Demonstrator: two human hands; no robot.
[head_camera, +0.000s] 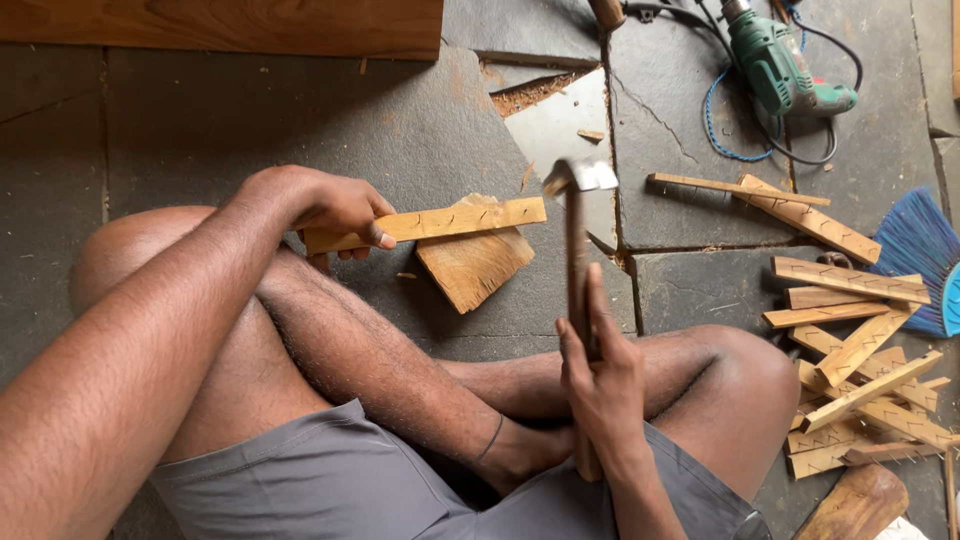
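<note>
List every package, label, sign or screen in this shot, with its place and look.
None show clearly. 
Drill: top right on the stone floor, green body; any label on it is too small to tell.
Hammer: in the right hand, bare wood and metal.
Wood strip: in the left hand, unmarked apart from nails.

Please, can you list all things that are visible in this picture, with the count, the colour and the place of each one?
wooden strip: one, light brown, held across the block.
wooden block: one, light brown, on the floor under the strip.
hammer: one, wooden handle with metal head, raised above the floor.
pile of strips: many, light brown, at the right.
drill: one, green, top right, with a blue cord.
broom: one, blue, right edge.
plank: one, brown, along the top.
stone floor: grey slabs.
left hand: holds the wooden strip.
right hand: holds the hammer.
</note>
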